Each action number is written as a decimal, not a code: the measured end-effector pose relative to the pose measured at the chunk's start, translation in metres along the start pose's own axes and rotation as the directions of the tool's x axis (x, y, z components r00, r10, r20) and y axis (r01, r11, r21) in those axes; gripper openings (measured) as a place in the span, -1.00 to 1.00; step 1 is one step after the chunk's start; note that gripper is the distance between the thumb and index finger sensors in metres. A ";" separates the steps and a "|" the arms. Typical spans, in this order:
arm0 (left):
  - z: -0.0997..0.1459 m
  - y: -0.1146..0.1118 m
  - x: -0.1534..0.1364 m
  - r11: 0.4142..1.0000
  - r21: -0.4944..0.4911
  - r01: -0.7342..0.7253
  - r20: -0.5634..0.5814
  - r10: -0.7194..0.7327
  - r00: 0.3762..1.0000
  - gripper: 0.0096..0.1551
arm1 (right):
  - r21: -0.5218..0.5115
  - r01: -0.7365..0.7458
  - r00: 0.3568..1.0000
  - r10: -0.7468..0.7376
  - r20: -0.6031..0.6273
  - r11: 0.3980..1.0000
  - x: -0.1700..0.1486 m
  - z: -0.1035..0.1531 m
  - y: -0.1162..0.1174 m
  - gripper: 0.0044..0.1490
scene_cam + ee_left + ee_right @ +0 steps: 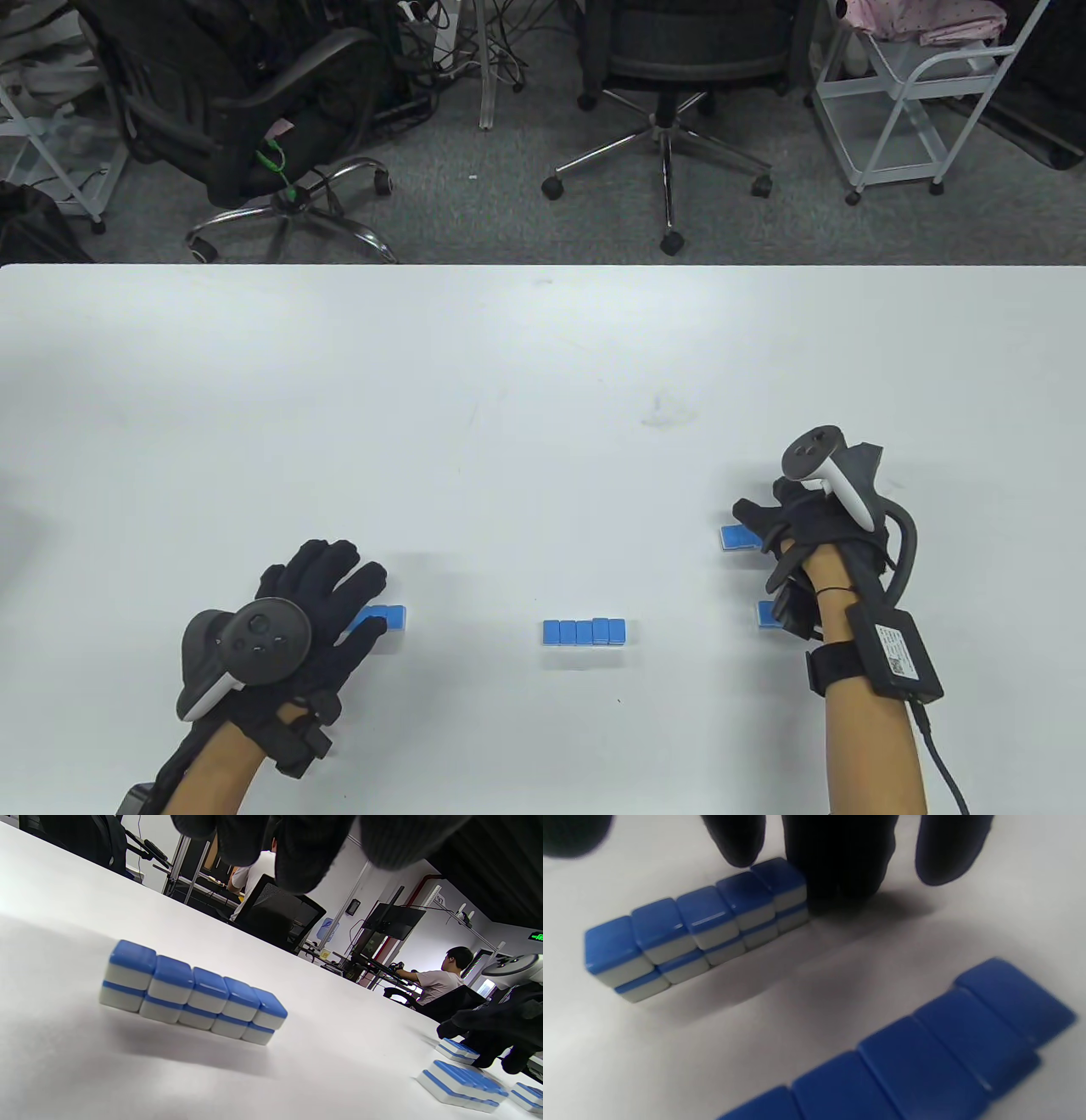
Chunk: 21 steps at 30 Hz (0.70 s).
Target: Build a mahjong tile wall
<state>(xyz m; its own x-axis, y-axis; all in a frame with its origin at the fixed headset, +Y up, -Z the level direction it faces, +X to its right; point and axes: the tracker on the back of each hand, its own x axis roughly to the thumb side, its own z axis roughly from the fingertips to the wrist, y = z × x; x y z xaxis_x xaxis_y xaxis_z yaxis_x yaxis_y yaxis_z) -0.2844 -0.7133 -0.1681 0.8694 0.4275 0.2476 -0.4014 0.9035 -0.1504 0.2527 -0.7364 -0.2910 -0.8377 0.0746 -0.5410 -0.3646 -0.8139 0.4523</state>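
Note:
A two-layer wall of blue-backed mahjong tiles (584, 632), five long, stands at the front middle of the white table (526, 407); the left wrist view shows it (193, 995) from the side. My left hand (348, 586) lies flat with spread fingers over a few blue tiles (390, 617). My right hand (755, 528) hovers with fingers bent down over another two-layer stack (736, 536), (695, 925); its fingertips (840, 861) stand at that stack's end. A flat row of tiles (768, 613), (925, 1052) lies under the right wrist.
Beyond the table's far edge stand office chairs (670, 76) and a white cart (908, 93). People sit at desks (441, 980) in the background of the left wrist view. A cable (933, 747) runs from the right wrist strap.

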 end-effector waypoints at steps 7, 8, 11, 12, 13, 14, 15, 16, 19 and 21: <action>-0.004 -0.002 0.003 1.000 -0.012 0.001 0.010 -0.001 1.000 -0.25 | 0.029 -0.059 0.998 0.059 0.011 0.998 0.006 0.004 0.005 0.12; -0.004 -0.002 0.003 1.000 -0.012 0.003 0.012 -0.003 1.000 -0.25 | 0.025 -0.084 0.996 0.084 0.011 0.996 0.009 0.005 0.006 0.13; -0.003 -0.002 0.002 1.000 -0.014 0.000 0.009 0.000 1.000 -0.25 | 0.024 -0.133 0.991 0.133 0.000 0.991 0.015 0.007 0.009 0.14; -0.003 -0.002 0.002 1.000 -0.015 0.000 0.006 0.000 1.000 -0.25 | 0.026 -0.139 0.990 0.139 -0.002 0.990 0.017 0.007 0.010 0.14; -0.003 -0.002 0.001 1.000 -0.014 0.000 0.003 0.000 1.000 -0.25 | 0.026 -0.140 0.990 0.140 -0.005 0.990 0.018 0.007 0.010 0.14; -0.003 -0.002 0.001 1.000 -0.012 0.000 0.001 0.000 1.000 -0.25 | 0.030 -0.146 0.989 0.147 -0.009 0.989 0.019 0.007 0.011 0.14; -0.003 -0.001 0.001 1.000 -0.011 -0.001 0.000 0.001 1.000 -0.25 | 0.033 -0.156 0.988 0.157 -0.011 0.987 0.020 0.007 0.011 0.15; -0.003 -0.001 0.001 1.000 -0.011 -0.003 0.000 0.003 1.000 -0.25 | 0.038 -0.163 0.986 0.163 -0.014 0.986 0.020 0.007 0.011 0.16; -0.004 -0.002 0.001 1.000 -0.014 -0.001 0.002 0.001 1.000 -0.25 | 0.047 -0.173 0.984 0.175 -0.031 0.984 0.024 0.007 0.013 0.20; -0.004 -0.002 0.002 1.000 -0.017 -0.001 0.004 0.001 1.000 -0.25 | 0.041 -0.199 0.979 0.201 -0.047 0.979 0.028 0.007 0.014 0.21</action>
<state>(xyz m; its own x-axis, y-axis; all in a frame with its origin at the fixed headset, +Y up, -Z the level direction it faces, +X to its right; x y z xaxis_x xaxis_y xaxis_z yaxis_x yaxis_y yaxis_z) -0.2809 -0.7149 -0.1713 0.8680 0.4282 0.2513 -0.3970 0.9026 -0.1666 0.2215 -0.7419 -0.2943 -0.8738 -0.1173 -0.4719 -0.2072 -0.7882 0.5795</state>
